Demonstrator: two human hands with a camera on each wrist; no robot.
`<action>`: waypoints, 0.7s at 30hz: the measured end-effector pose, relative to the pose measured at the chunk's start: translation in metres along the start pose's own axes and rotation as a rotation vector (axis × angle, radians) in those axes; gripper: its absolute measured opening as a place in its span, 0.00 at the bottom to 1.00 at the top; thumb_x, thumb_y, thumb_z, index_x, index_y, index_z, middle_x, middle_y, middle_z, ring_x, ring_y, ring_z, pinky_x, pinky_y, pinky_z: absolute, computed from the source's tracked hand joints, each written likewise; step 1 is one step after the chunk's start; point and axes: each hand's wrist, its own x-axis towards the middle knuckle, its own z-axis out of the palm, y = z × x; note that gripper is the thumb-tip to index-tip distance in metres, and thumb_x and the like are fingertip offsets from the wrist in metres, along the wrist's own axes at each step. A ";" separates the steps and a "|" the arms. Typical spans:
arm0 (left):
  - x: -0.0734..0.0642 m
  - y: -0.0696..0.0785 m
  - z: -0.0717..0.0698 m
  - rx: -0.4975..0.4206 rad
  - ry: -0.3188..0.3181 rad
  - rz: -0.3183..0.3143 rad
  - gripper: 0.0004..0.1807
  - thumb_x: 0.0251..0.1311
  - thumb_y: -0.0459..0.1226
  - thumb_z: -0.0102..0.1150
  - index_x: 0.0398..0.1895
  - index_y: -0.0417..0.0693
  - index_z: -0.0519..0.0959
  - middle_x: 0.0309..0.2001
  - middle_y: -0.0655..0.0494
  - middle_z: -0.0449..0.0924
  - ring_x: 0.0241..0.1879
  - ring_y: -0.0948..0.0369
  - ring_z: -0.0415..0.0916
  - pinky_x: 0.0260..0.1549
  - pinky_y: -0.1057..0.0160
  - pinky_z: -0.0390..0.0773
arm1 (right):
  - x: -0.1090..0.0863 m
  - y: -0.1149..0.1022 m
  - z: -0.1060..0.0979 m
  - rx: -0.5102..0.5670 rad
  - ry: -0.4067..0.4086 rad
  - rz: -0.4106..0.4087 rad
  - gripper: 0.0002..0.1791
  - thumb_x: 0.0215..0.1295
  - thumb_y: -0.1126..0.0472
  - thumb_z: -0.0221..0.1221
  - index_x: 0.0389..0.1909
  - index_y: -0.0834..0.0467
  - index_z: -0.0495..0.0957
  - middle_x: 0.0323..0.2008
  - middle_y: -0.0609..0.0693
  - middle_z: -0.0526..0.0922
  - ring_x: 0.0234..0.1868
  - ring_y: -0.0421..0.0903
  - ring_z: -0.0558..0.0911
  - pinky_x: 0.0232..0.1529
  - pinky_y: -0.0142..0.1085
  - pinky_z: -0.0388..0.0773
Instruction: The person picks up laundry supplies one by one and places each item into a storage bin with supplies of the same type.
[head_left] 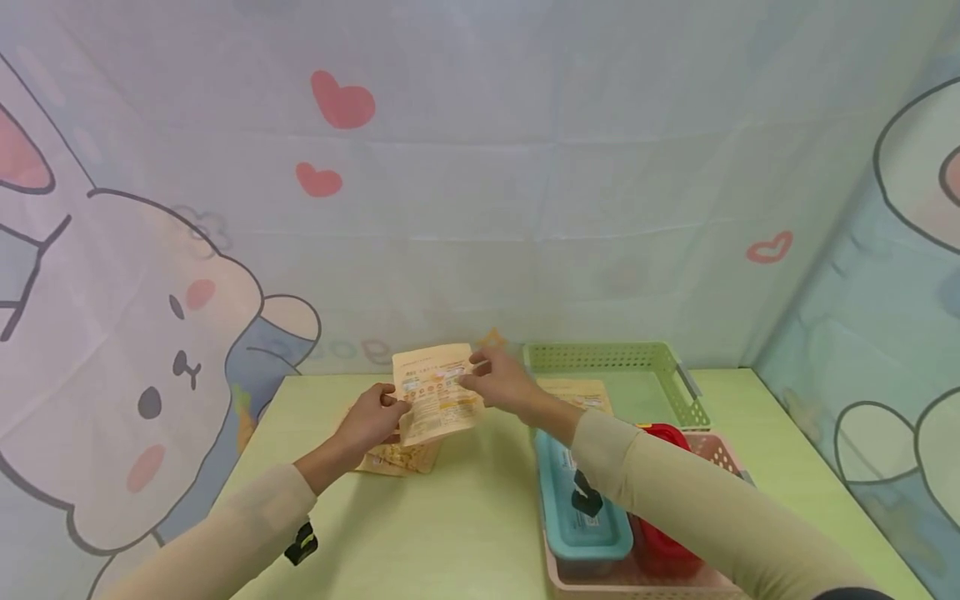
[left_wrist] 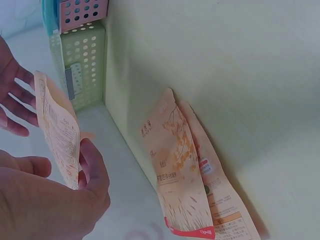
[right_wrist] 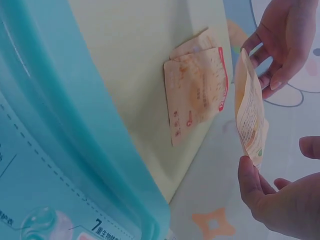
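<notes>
A beige paper food pouch (head_left: pixel 435 392), covered in small print, is held up over the table by both hands. My left hand (head_left: pixel 372 419) pinches its left edge, with the thumb on the printed face. At the opposite edge, the thumb and fingers of my right hand (head_left: pixel 502 382) grip it; the other fingers are spread in the left wrist view. Seen edge-on in the right wrist view, the pouch (right_wrist: pixel 250 107) bulges slightly. Below the left hand, overlapping pouches (left_wrist: pixel 172 165) lie on the table, the top one with a leaf-and-grass design and a red strip.
At the back right stands a green perforated basket (head_left: pixel 603 357), with another beige pouch (head_left: pixel 577 390) by its left side. Nearer, a pink basket (head_left: pixel 716 450) holds a blue-lidded box (head_left: pixel 585 546) and a red container (head_left: pixel 663 432). A printed curtain (head_left: pixel 600 183) hangs behind the table.
</notes>
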 end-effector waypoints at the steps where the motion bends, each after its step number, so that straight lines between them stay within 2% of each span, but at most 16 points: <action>1: 0.001 0.000 0.001 -0.001 -0.001 -0.003 0.35 0.80 0.39 0.51 0.81 0.30 0.52 0.70 0.30 0.63 0.54 0.44 0.76 0.52 0.47 0.86 | -0.001 0.000 -0.001 0.001 0.000 0.000 0.31 0.76 0.55 0.65 0.72 0.65 0.70 0.63 0.64 0.78 0.57 0.60 0.83 0.50 0.46 0.87; 6: 0.001 0.002 0.004 -0.007 -0.003 0.006 0.35 0.81 0.39 0.51 0.81 0.31 0.52 0.69 0.31 0.63 0.58 0.41 0.76 0.54 0.45 0.85 | -0.004 -0.002 -0.008 0.002 -0.011 -0.014 0.31 0.77 0.55 0.64 0.73 0.65 0.69 0.63 0.64 0.78 0.58 0.61 0.83 0.51 0.46 0.87; 10: 0.000 0.004 0.006 0.003 0.019 0.040 0.34 0.81 0.38 0.52 0.80 0.32 0.55 0.66 0.34 0.65 0.53 0.44 0.77 0.52 0.46 0.86 | -0.004 -0.006 -0.015 -0.005 -0.014 -0.016 0.31 0.77 0.55 0.63 0.73 0.64 0.68 0.63 0.64 0.77 0.57 0.61 0.84 0.51 0.46 0.87; 15: 0.002 0.009 0.010 0.030 0.078 0.095 0.31 0.80 0.39 0.52 0.79 0.34 0.59 0.62 0.38 0.68 0.44 0.50 0.78 0.49 0.49 0.87 | -0.004 -0.011 -0.024 -0.006 -0.013 -0.015 0.30 0.77 0.56 0.63 0.73 0.65 0.69 0.64 0.65 0.76 0.58 0.61 0.83 0.52 0.47 0.87; 21: 0.007 0.014 0.015 0.028 0.086 0.106 0.30 0.80 0.39 0.52 0.79 0.36 0.61 0.61 0.41 0.69 0.43 0.51 0.79 0.47 0.51 0.88 | -0.007 -0.011 -0.034 -0.031 -0.003 -0.040 0.30 0.77 0.56 0.63 0.73 0.65 0.68 0.64 0.64 0.76 0.59 0.60 0.82 0.53 0.48 0.86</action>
